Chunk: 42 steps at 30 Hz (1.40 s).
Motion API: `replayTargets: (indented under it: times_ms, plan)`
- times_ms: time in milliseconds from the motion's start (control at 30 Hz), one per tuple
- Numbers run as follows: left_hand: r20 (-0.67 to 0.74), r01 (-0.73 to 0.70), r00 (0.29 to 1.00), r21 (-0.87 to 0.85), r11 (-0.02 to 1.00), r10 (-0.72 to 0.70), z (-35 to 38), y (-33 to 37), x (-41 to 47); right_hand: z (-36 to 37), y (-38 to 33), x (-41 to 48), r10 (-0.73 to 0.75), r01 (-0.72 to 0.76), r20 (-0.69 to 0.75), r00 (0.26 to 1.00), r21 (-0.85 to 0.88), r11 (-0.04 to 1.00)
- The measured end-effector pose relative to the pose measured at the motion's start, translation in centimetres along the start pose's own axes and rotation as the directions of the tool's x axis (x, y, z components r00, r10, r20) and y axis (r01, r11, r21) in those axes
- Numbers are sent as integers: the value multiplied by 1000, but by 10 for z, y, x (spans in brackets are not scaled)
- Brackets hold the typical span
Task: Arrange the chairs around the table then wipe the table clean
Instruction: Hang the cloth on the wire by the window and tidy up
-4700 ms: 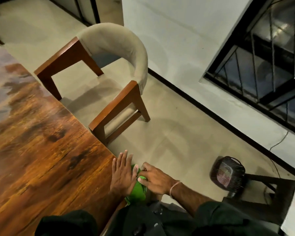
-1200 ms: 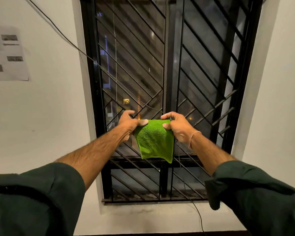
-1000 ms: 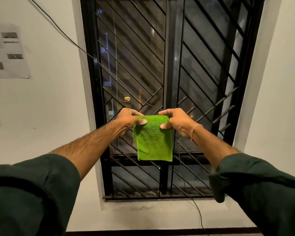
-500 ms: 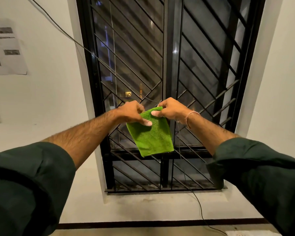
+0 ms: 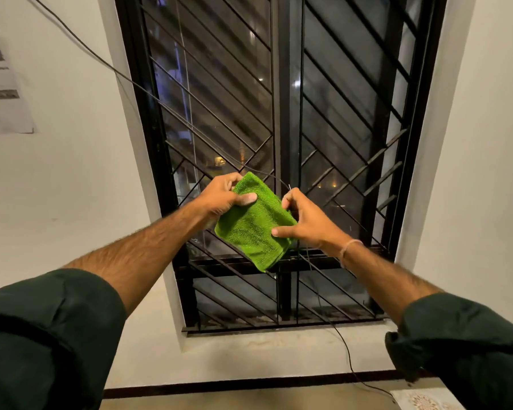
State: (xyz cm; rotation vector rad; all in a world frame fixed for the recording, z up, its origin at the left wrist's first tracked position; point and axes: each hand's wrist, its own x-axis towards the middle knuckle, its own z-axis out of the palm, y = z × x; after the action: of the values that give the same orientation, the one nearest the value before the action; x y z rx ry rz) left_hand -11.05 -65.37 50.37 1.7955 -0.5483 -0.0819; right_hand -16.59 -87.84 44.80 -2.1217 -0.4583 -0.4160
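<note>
A folded green cloth (image 5: 253, 224) hangs tilted in front of a barred window, over a thin dark cable. My left hand (image 5: 222, 196) grips its upper left corner, thumb across the front. My right hand (image 5: 307, 223) holds the cloth's right edge, thumb on the front and fingers curled behind. Neither the table nor any chair is in view.
The black window grille (image 5: 282, 113) fills the middle of the view, with white wall on both sides. A thin dark cable (image 5: 107, 65) runs down from upper left to the grille and trails to the floor. Printed papers (image 5: 3, 90) hang on the left wall.
Since the table edge, I have turned to the window. In the last second the cloth tilted clockwise and my right hand slid down its right edge.
</note>
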Motion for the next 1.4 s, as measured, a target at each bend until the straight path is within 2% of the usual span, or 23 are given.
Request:
replayTargets:
  times_ms: [100, 167, 267, 367, 433, 567, 700, 833, 1000, 1100, 1167, 1267, 1400]
  plan:
    - [-20, -31, 999, 19, 999, 31, -3, -9, -2, -5, 1, -1, -75, 78, -66, 995, 35, 996]
    - [-29, -100, 994, 57, 993, 101, -4, -14, -4, -9, -1, 3, -64, 67, -76, 995, 34, 997]
    - [27, -222, 975, 244, 944, 222, -4, -15, -9, -14, -7, 6, -21, 20, -105, 994, -11, 1000]
    - [114, -278, 960, 461, 843, 255, -7, -12, -12, -20, -10, 7, -13, 8, -83, 996, -61, 998]
    - [133, -294, 955, 547, 784, 265, -7, -10, -13, -25, -10, 5, -1, -3, -58, 998, -82, 997]
    - [106, -308, 947, 578, 756, 304, -2, -6, -12, -30, -12, 4, 59, -62, -47, 997, -66, 996]
    - [47, -323, 938, 475, 819, 343, 5, -6, -13, -42, -3, 6, 153, -149, -65, 986, 69, 986]
    - [16, -260, 962, 348, 901, 272, 9, -6, -15, -56, 0, -1, 204, -197, -18, 979, 188, 962]
    - [63, -198, 980, 447, 872, 189, 17, -7, -9, -66, -1, -6, 212, -218, 49, 976, 205, 954]
    - [69, -158, 987, 437, 886, 142, 25, -9, -2, -70, 9, -8, 243, -249, 51, 969, 209, 946]
    - [80, -121, 992, 404, 907, 96, 30, -8, 0, -70, 13, -10, 270, -266, 24, 963, 277, 923]
    - [181, -32, 983, 352, 936, -34, 44, -5, -1, -71, 15, -14, 293, -283, 31, 956, 372, 884]
    - [313, 39, 932, 414, 909, -183, 75, -3, -7, -63, 7, -17, 253, -262, 82, 964, 461, 848]
